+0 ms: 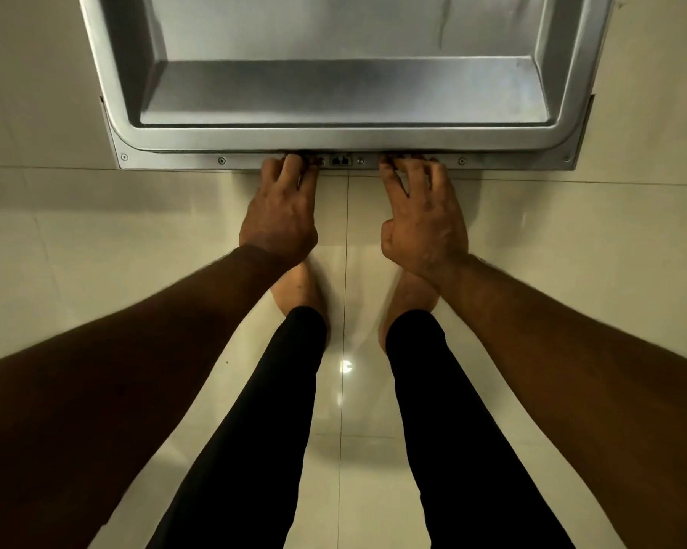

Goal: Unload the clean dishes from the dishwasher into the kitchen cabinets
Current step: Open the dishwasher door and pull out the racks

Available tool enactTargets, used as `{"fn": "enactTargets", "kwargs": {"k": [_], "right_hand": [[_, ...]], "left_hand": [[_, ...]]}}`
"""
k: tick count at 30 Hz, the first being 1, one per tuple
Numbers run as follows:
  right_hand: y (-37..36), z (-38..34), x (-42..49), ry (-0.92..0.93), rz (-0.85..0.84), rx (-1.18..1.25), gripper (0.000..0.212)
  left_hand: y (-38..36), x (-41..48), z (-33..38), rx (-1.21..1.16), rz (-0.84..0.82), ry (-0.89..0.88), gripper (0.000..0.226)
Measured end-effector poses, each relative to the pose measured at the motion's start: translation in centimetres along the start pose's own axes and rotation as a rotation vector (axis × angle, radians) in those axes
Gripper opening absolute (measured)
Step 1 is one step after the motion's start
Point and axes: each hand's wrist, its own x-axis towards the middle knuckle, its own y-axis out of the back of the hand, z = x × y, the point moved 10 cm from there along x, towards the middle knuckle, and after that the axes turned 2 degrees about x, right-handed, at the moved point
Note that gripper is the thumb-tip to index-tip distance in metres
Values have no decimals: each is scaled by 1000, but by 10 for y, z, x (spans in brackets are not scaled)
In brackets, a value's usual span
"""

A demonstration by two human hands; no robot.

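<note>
Head-worn and wide-angle, looking steeply down from close above the left hand (280,215) and right hand (421,227) at the dishwasher door (346,93) rim; margins bowed, probably by the lens.

Both bare arms reach forward and down. The forearms enter from the lower corners and draw closer toward the hands. The left hand (280,215) shows its back, with the wrist nearly straight and the knuckles raised. Its fingers (294,168) curl over the near edge of the dishwasher door (346,136), and the fingertips are hidden at that edge. The right hand (423,219) is level with it and posed alike, its fingers (409,170) slightly spread and hooked over the same edge. The right thumb lies folded along the hand's inner side. The left thumb cannot be made out. The hands are apart, not touching.
</note>
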Motion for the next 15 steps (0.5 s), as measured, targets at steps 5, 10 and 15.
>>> {"fn": "enactTargets", "kwargs": {"k": [5,10,15], "right_hand": [[-1,1,-4,-24,43,36,76],[7,0,-3,-53,-24,154,74],[40,6,-3,-106,-26,271,73]], "left_hand": [[-10,-4,-1,23,-29,16,74],[3,-4,4,-93,-106,79,69],[32,-27,9,-179,-140,96,66]]}}
